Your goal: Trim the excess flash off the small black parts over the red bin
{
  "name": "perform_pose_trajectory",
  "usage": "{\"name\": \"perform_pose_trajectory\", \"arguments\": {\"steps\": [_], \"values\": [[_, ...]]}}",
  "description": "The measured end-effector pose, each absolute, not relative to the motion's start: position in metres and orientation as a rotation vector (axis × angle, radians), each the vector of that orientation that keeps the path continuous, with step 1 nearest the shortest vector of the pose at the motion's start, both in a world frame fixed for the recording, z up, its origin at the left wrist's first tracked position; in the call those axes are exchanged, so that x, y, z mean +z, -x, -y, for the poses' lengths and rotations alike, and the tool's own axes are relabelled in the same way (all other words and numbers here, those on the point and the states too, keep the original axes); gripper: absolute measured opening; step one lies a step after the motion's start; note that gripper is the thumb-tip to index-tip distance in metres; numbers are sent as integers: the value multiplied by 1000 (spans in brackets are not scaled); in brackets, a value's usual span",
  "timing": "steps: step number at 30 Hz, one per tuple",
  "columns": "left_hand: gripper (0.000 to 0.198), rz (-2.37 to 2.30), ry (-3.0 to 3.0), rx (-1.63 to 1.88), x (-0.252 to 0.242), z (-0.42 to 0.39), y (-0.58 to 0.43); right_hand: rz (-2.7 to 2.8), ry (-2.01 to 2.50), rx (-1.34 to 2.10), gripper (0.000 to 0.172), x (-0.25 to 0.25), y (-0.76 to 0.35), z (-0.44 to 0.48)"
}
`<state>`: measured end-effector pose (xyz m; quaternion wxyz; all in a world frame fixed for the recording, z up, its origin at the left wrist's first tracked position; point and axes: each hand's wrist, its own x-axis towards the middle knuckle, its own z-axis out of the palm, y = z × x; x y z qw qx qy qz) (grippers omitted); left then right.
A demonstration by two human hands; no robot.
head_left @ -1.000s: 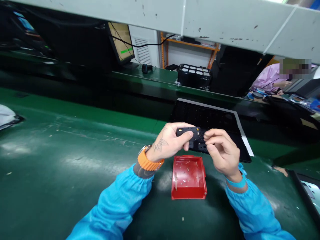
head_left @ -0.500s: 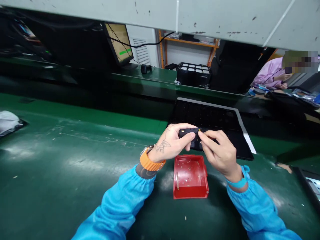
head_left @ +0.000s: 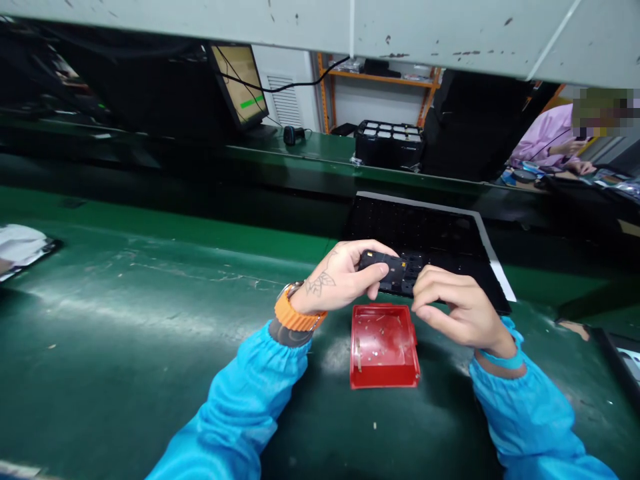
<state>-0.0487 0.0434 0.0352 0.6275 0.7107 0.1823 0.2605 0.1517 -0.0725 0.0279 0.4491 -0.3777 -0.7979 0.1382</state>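
Observation:
My left hand (head_left: 347,277), with an orange-strapped watch at its wrist, grips a thin black part (head_left: 397,270), its thumb on top. Small yellow patches show on the part's face; it looks like an electronic component. To the right of it is my right hand (head_left: 457,307), fingers curled and pressed together at the tips. Anything between those tips is too small or hidden to make out. Below the two hands stands a red plastic bin (head_left: 384,377) with a few tiny scraps inside.
Behind the hands a large black panel or tray (head_left: 425,223) with a pale edge lies on the green table (head_left: 150,373). Farther back are a monitor (head_left: 240,87), a black scanner-like device (head_left: 293,136) and a black crate (head_left: 389,150). A person in pink (head_left: 543,140) sits far right.
My right hand has drawn away from the black part, down and to the right. In my left hand the part now shows more of its flat face.

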Motion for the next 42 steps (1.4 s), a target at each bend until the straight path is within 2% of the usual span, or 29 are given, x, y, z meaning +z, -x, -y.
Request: {"name": "perform_pose_trajectory", "arguments": {"steps": [3, 6, 9, 22, 36, 42], "values": [[31, -376, -1603, 556, 33, -38, 44, 1823, 1032, 77, 7, 25, -145, 74], [33, -346, -1585, 532, 28, -28, 36, 1790, 1120, -242, 18, 22, -135, 75], [30, -363, -1644, 572, 24, -18, 30, 1846, 1120, -359, 25, 20, -128, 74], [37, -437, -1971, 736, 26, -10, 32, 1982, 1121, -397, 27, 18, -131, 74], [39, -454, -1911, 690, 27, -8, 34, 2020, 1095, -386, 25, 16, -131, 74], [31, -419, -1811, 649, 33, -8, 36, 1911, 1057, -214, 25, 21, -130, 74]]}}
